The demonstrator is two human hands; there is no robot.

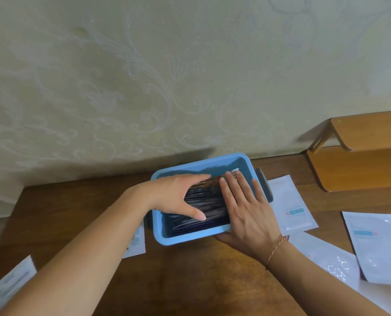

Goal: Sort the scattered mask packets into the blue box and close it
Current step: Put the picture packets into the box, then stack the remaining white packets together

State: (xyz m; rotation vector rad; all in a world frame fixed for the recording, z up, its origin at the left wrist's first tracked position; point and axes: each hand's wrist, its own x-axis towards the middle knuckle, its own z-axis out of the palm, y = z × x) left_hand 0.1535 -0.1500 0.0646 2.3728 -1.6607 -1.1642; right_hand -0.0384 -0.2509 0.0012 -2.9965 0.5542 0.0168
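Observation:
The blue box (191, 239) stands open on the brown table, against the wall. Inside it lies a stack of dark mask packets (209, 201). My left hand (176, 195) lies flat over the left side of the stack, fingers and thumb spread. My right hand (246, 208) rests flat over the right side of the box, fingers pointing to the wall, thumb below the front rim. White mask packets lie loose on the table: one right of the box (290, 204), one at the far right (376, 247), one by my right wrist (329, 261), one under my left forearm (136, 244), one at the lower left (7, 283).
A dark grey handle or lid part (265, 185) sticks out at the box's right side. A two-level wooden shelf (360, 153) stands at the back right. Patterned wallpaper rises right behind the box. The brown table (185, 277) stretches in front of the box.

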